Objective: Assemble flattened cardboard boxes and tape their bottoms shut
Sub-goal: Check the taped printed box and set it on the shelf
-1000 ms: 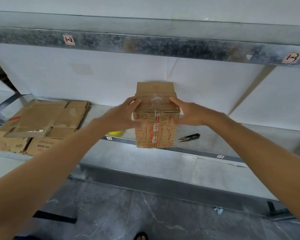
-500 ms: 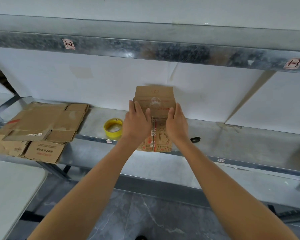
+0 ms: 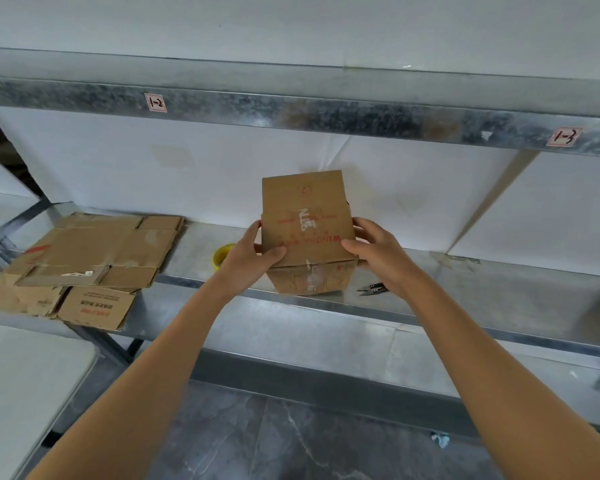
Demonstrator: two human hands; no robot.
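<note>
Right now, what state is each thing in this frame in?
Cardboard box: erected, held at the shelf's front edge, one flap up.
Left hand: grips its left side.
Right hand: grips its right side.
Yellow tape roll: on the shelf, partly behind the left hand.
Snips: lying on the shelf, untouched.
Flattened boxes: stacked flat, shelf's left end.

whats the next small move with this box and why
Probably fold the upright back flap down flat. The left hand and right hand grip the box by its sides on the shelf, that flap stands up unsealed, and the yellow tape roll lies untouched beside the left hand.
</note>
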